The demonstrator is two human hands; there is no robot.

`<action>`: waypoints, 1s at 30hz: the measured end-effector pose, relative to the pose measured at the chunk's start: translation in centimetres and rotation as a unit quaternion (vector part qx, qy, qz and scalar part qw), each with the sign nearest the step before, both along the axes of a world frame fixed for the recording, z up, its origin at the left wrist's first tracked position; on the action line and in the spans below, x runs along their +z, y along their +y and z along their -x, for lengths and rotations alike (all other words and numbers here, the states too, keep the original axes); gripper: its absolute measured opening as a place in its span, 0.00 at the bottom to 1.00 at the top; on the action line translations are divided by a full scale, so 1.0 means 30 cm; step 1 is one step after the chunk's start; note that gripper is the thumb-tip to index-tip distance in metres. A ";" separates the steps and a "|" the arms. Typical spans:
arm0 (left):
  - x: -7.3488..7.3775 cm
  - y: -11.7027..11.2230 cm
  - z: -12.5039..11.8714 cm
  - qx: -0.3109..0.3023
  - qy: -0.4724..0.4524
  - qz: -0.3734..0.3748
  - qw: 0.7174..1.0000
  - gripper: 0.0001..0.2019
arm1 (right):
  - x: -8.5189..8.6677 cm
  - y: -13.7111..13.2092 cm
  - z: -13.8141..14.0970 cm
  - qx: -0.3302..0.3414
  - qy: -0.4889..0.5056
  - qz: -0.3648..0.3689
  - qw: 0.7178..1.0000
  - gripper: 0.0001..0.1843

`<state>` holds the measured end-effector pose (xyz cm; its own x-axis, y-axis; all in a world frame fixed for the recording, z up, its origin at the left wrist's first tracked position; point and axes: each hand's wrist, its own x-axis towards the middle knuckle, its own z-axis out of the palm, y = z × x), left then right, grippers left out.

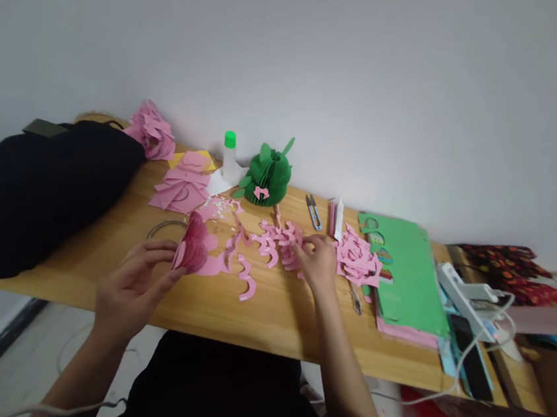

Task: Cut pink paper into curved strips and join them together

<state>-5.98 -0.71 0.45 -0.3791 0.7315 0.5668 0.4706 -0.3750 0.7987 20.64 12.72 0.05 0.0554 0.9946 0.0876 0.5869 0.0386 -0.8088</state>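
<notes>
My left hand (pixel 134 283) pinches a pink layered paper piece (pixel 192 246) by its edge, between thumb and fingers, and holds it up over the front left of the table. My right hand (pixel 319 262) reaches into the pile of curly pink paper cut-outs (pixel 290 237) at the middle; its thumb and index finger look apart and touch or nearly touch the pieces. More pink paper strips (pixel 247 278) lie between the hands. Behind them stands a green honeycomb paper ball (pixel 269 178) with leaf shapes and a small pink cut-out on its front.
A glue bottle (pixel 229 153) stands near the wall, blue snips (pixel 314 212) lie right of the ball. Pink scraps (pixel 358 256) sit beside green sheets (pixel 408 275). A black cloth bag (pixel 51 191) covers the left end; a power strip (pixel 465 301) and phone (pixel 472 358) lie right.
</notes>
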 end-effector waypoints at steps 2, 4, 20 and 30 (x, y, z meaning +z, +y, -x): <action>0.000 0.002 0.005 0.006 0.001 0.007 1.000 0.05 | 0.003 -0.014 -0.023 -0.006 -0.039 -0.018 0.999 0.12; 0.001 0.007 0.007 0.010 -0.005 0.016 1.000 0.04 | 0.019 -0.030 -0.037 -0.003 -0.100 -0.043 0.994 0.13; 0.017 -0.035 0.016 -0.042 -0.018 0.036 0.998 0.09 | 0.072 -0.099 0.237 0.126 -0.205 -0.035 0.970 0.11; -0.031 -0.014 -0.238 -0.333 0.004 0.096 0.938 0.03 | 0.066 -0.350 -0.125 -0.104 0.256 0.072 0.958 0.19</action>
